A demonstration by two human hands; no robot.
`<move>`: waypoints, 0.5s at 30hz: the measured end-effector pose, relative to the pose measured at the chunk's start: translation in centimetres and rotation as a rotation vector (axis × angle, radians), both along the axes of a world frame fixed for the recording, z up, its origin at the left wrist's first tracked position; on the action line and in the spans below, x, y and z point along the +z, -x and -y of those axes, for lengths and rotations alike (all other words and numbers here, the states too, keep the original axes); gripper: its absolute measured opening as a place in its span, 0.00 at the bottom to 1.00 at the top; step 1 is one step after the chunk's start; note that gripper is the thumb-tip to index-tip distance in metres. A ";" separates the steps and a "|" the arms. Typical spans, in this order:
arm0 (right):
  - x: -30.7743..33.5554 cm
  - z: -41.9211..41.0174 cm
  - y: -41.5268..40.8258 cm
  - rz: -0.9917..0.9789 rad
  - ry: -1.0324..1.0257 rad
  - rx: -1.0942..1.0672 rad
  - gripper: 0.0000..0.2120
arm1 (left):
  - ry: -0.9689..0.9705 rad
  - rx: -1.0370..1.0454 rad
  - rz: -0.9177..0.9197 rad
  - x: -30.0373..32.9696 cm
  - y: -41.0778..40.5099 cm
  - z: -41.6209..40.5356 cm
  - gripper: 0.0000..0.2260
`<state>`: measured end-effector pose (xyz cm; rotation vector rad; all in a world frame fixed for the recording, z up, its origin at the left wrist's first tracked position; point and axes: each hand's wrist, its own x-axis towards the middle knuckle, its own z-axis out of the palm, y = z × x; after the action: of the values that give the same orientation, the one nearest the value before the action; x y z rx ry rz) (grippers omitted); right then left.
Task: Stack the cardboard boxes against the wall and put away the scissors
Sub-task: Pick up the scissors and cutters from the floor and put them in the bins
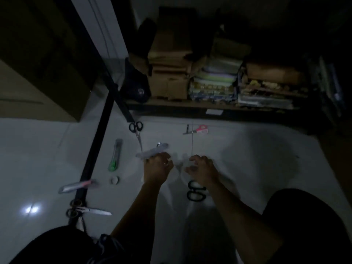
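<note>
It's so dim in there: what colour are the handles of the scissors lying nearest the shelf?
Pink-red handles on those scissors, seen in the head view.

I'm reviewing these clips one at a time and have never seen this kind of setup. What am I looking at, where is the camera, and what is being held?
There is no machine here: a camera worn on a person's head looks down at their bare hands over a pale floor. The left hand has a grip on a blurred grey cutter-like tool. The right hand has curled fingers; what it holds, if anything, is unclear. On the floor lie black scissors, pink-handled scissors, a green utility knife and more black scissors. Cardboard boxes sit on a low shelf.
</note>
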<state>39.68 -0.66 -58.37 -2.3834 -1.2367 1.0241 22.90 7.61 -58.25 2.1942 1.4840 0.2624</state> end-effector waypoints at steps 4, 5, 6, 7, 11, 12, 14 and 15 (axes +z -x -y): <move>-3.8 4.2 0.5 0.210 0.151 0.228 0.36 | 0.092 0.000 -0.003 -4.8 -0.1 2.7 0.15; -4.4 4.8 0.5 0.249 0.141 0.277 0.38 | 0.075 -0.005 -0.014 -5.7 0.0 2.9 0.14; -5.1 5.2 0.4 0.258 0.117 0.296 0.38 | 0.062 0.006 -0.023 -6.2 0.1 3.1 0.14; -5.3 5.1 0.3 0.256 0.082 0.302 0.37 | 0.025 0.011 -0.018 -6.4 0.3 2.9 0.15; -6.2 3.7 0.0 0.228 -0.022 0.224 0.24 | 0.020 0.087 0.010 -7.1 0.8 2.2 0.14; -6.3 3.3 0.1 0.227 -0.046 0.201 0.21 | 0.039 0.109 0.026 -7.1 0.8 1.8 0.13; -6.3 2.5 0.2 0.202 -0.069 0.137 0.19 | 0.027 0.129 0.023 -7.2 1.1 1.0 0.13; -6.2 1.9 0.2 0.190 -0.076 0.096 0.19 | -0.002 0.119 -0.010 -7.3 1.2 0.5 0.15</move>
<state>39.45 -2.58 -64.62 -2.4285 -1.4400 0.7755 21.67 7.12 -65.60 2.1142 1.6234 0.2921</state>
